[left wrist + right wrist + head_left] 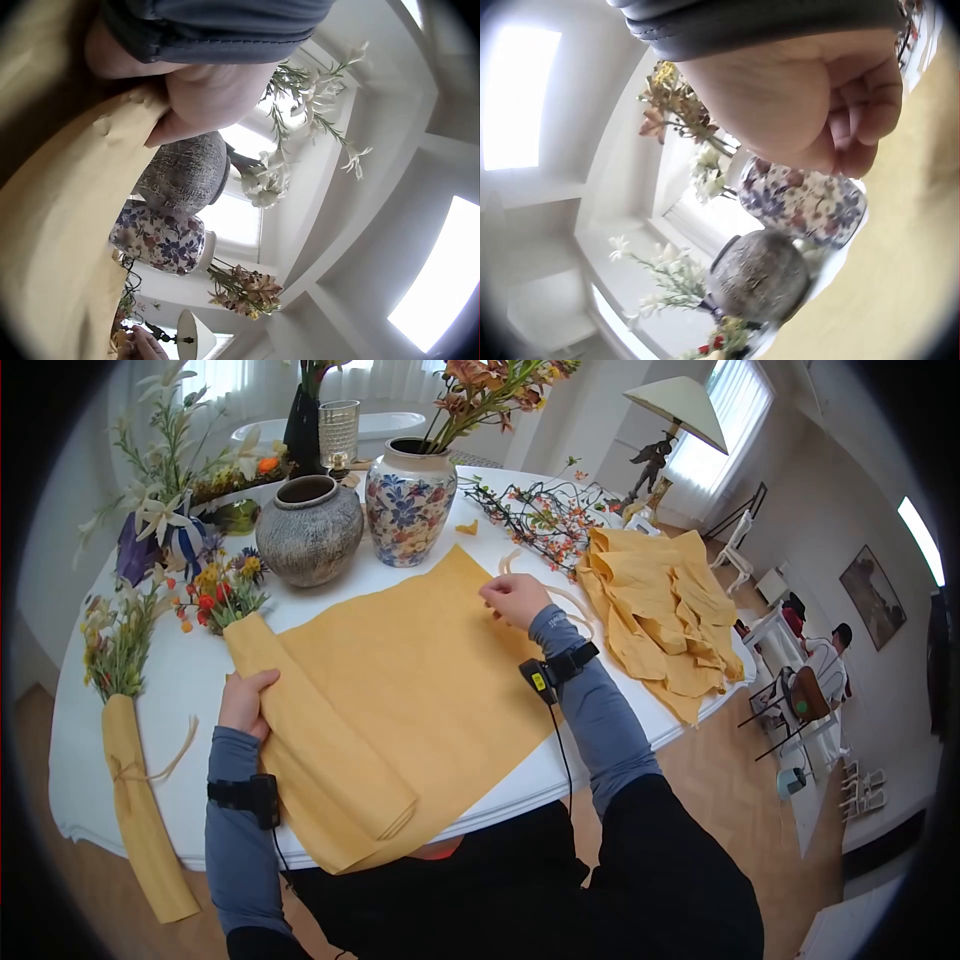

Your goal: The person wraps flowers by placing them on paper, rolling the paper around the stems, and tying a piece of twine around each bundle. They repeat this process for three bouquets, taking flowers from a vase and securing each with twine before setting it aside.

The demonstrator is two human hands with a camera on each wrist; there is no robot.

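Currently the left hand (245, 703) has its fingers clamped on the folded paper (420, 660) on the table (200, 705); the right hand (516, 600) curls its fingers together above it. Sleeve (600, 710) lettering is too small to read.

Paper (410, 660), plain mustard yellow; tall vase (408, 510), blue and rust florals on white; round vase (310, 532), mottled grey.

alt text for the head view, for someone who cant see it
A person's left hand grips a yellow sheet folded around a small bouquet on a white table; the curled right hand is above it. A floral vase stands behind.
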